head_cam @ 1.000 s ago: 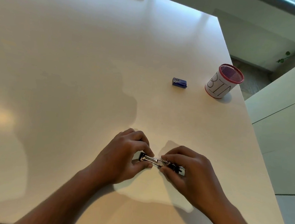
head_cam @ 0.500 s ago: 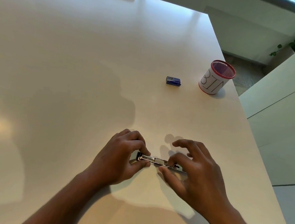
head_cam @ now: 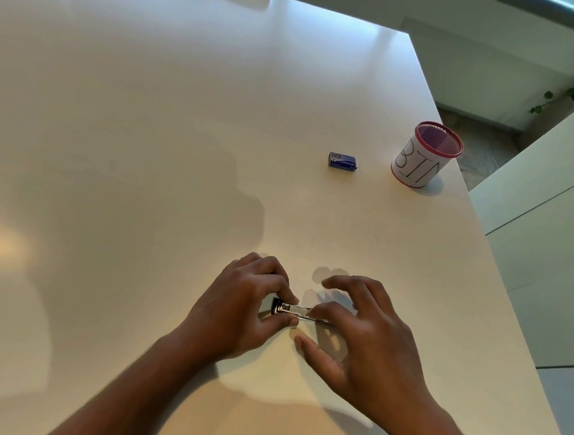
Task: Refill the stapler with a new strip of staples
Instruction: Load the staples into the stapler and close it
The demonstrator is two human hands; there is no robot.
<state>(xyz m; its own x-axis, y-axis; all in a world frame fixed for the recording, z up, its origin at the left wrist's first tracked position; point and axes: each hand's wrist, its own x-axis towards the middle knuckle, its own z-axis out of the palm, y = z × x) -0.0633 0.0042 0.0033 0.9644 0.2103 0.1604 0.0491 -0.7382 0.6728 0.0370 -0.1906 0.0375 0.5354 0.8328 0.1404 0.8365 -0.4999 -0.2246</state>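
A small metal stapler [head_cam: 293,310] lies on the white table [head_cam: 145,172] near the front edge, its shiny staple channel facing up. My left hand [head_cam: 237,311] pinches its left, dark end between thumb and fingers. My right hand [head_cam: 361,340] hovers over the right part with fingers spread, its index fingertip touching the channel and its thumb below it. The stapler's right end is hidden under that hand. A small blue staple box [head_cam: 342,161] lies farther back, to the right of centre.
A white mesh cup with a red rim, marked "BIN" [head_cam: 421,157], stands near the table's right edge behind the box. The right edge of the table runs diagonally; a pale cabinet [head_cam: 553,221] is beyond it.
My right hand has loosened from a closed pinch on the stapler's right part to spread fingers, with only the index tip on it. The left hand has kept its hold.
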